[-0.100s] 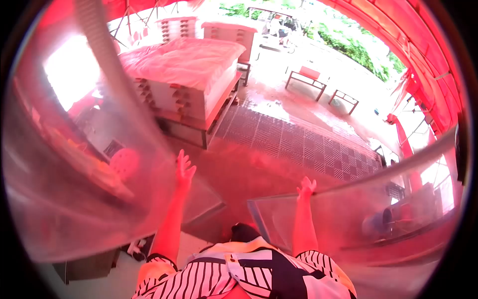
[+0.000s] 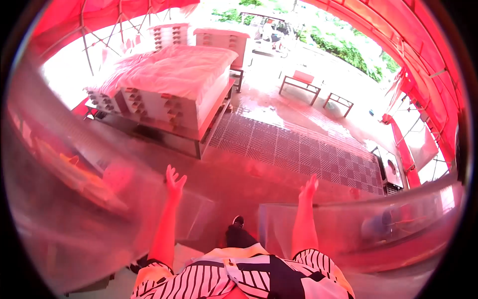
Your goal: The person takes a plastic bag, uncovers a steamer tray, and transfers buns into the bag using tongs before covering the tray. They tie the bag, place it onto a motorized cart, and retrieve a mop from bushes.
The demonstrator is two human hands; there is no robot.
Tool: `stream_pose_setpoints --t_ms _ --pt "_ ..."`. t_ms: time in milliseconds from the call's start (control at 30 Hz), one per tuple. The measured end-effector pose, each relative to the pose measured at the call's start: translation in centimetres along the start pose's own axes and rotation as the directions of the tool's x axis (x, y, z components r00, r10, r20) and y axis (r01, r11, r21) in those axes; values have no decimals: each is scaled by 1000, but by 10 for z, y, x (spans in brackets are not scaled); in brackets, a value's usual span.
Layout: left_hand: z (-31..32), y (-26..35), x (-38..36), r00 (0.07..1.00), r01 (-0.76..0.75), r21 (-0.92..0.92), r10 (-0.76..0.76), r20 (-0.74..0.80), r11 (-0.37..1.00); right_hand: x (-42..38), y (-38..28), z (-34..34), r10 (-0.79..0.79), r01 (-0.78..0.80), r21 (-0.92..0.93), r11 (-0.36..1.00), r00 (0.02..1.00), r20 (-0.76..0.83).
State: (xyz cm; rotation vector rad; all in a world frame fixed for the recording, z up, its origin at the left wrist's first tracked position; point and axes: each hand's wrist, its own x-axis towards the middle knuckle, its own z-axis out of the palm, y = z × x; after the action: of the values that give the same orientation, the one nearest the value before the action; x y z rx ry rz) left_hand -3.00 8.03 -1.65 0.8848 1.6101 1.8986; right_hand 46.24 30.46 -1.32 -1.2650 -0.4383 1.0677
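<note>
My left hand (image 2: 174,185) reaches forward, palm up and fingers spread, with nothing in it. The clear plastic curtain (image 2: 64,234) on the left hangs along the outer side of that arm. My right hand (image 2: 308,188) is also stretched out, empty, its fingers pointing up and thumb apart. Beside my right forearm spreads the right-hand plastic sheet (image 2: 358,224), blurred and see-through. Between both arms the two sheets stand parted. Below, one dark shoe (image 2: 238,220) of mine steps forward through the gap.
Ahead on the left, white boxes with stepped edges (image 2: 159,107) sit on a metal-legged stand (image 2: 199,147) under a pale cloth (image 2: 179,65). Patterned matting (image 2: 298,149) covers the floor. Farther off are a low bench (image 2: 299,87) and small table frame (image 2: 338,102). Red tent fabric (image 2: 423,55) arches overhead.
The left sheet has swung farther left, uncovering more of the boxes. My foot has come forward into view. My left hand sits slightly lower and farther left.
</note>
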Motion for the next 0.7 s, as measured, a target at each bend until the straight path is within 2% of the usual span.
stream_pose_setpoints --t_ms 33,67,100,133,167,200,233,267,300,333,367,400,433,533,567,700 --pt "13 -20 16 999 24 27 -23 -47 999 55 -13 34 -153 153 -1 988 987 53" --pt "18 -22 29 995 59 74 -52 -89 996 89 -36 79 -380 379 37 925 914 141" --pt "9 -28 30 986 119 145 -100 -131 982 67 -80 133 -524 508 127 852 825 214" --pt "7 -51 43 982 130 157 -106 -155 979 74 -128 184 -646 660 46 749 715 267" --pt "12 -71 66 980 127 163 -98 -176 978 71 -186 235 -802 828 91 553 500 327" --pt "6 -76 70 969 183 168 -148 -200 969 47 -227 271 -835 861 103 498 444 325" --pt "0 -82 65 951 250 168 -210 -227 954 53 -252 302 -892 910 160 383 319 320" --pt "2 -91 78 952 256 288 -188 -242 923 33 -299 335 -917 970 51 237 206 341" --pt "-7 -104 76 951 269 409 -173 -257 872 23 -331 359 -939 999 53 -7 -25 344" --pt "-12 -118 64 919 358 389 -248 -305 849 27 -353 380 -923 972 -51 -230 -201 329" --pt "-9 -133 72 888 421 354 -300 -350 835 31 -383 409 -889 913 -58 -403 -376 260" --pt "-22 -162 59 855 489 392 -338 -394 779 27 -403 425 -855 878 -36 -477 -454 249" --pt "-25 -183 50 815 561 428 -379 -439 709 28 -416 445 -823 810 -146 -569 -562 88" --pt "-6 -195 29 627 779 437 -547 -554 451 57 -437 493 -878 868 -164 -469 -436 198" --pt "0 -209 27 575 818 429 -568 -589 384 65 -444 506 -869 850 -210 -483 -438 230" --pt "25 -238 61 674 736 490 -573 -466 468 124 -449 536 -833 811 -194 -552 -523 181"
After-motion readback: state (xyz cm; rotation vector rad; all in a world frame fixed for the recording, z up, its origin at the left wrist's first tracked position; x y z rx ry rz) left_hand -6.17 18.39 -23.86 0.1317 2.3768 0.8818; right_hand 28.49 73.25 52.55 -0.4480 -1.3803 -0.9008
